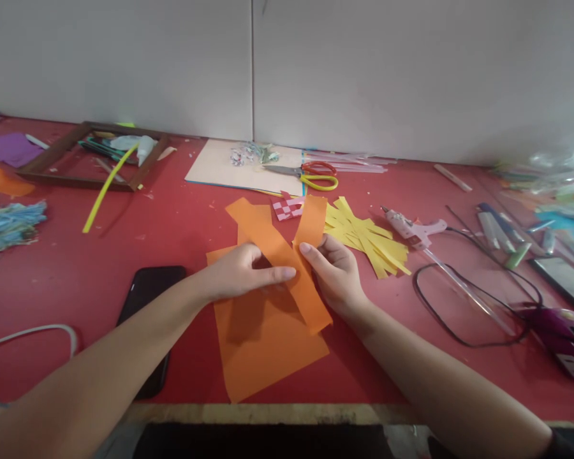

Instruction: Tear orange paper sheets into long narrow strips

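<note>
My left hand pinches an orange paper strip that runs diagonally from upper left to lower right. My right hand grips a second orange strip that rises from the crossing point. Both strips lie above a larger orange paper sheet flat on the red table. Just behind the strips sit a small pink-and-white woven paper piece and a pile of yellow paper strips.
Scissors with red and yellow handles lie on a beige card. A pink glue gun with its black cord is to the right. A black phone rests left; a wooden frame stands far left.
</note>
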A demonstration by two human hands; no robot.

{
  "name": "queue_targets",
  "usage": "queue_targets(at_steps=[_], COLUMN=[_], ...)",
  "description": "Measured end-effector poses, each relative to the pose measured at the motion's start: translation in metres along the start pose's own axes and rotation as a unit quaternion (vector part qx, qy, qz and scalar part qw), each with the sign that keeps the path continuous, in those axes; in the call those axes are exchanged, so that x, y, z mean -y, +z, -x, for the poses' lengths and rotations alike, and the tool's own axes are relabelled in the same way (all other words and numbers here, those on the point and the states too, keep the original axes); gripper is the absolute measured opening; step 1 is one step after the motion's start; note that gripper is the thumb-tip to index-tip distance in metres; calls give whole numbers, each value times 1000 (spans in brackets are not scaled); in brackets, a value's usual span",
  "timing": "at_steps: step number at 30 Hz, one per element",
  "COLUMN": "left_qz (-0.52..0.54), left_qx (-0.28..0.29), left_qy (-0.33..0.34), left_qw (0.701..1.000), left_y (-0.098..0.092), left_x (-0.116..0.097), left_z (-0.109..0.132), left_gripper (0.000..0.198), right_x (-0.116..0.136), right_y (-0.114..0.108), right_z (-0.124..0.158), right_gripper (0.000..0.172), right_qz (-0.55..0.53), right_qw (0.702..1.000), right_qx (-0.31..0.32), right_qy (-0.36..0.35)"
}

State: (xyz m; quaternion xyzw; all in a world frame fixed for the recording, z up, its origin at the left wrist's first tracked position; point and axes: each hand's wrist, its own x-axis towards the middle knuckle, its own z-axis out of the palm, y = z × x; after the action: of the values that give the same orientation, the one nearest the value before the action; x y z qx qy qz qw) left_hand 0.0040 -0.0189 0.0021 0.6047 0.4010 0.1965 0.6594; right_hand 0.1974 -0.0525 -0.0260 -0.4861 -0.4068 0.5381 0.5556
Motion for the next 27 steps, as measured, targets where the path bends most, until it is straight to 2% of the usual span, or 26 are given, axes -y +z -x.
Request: queue_targets(at_steps=[3, 7, 17, 27], left_qz=[-6, 0, -10, -3], left_qx=[-4, -10, -19, -57], left_qy=[-3, 17, -6, 1], left_qw=[1000, 1000, 1000, 998], left_y=[-2, -4, -2, -3], left_x=[4, 5, 1, -1], left_z=[-3, -5, -4, -4], left_gripper=[42, 44, 43, 37], right_x=[2, 2, -5, 2], right_y=[0, 0, -3, 0], right_z=[0, 1, 1, -1], right_gripper=[26, 26, 35, 29], right_qz=[-23, -46, 17, -18], right_qw=[999, 997, 1000, 1000], right_qx=[23, 62, 16, -11], right_qy=[-3, 28, -7, -13])
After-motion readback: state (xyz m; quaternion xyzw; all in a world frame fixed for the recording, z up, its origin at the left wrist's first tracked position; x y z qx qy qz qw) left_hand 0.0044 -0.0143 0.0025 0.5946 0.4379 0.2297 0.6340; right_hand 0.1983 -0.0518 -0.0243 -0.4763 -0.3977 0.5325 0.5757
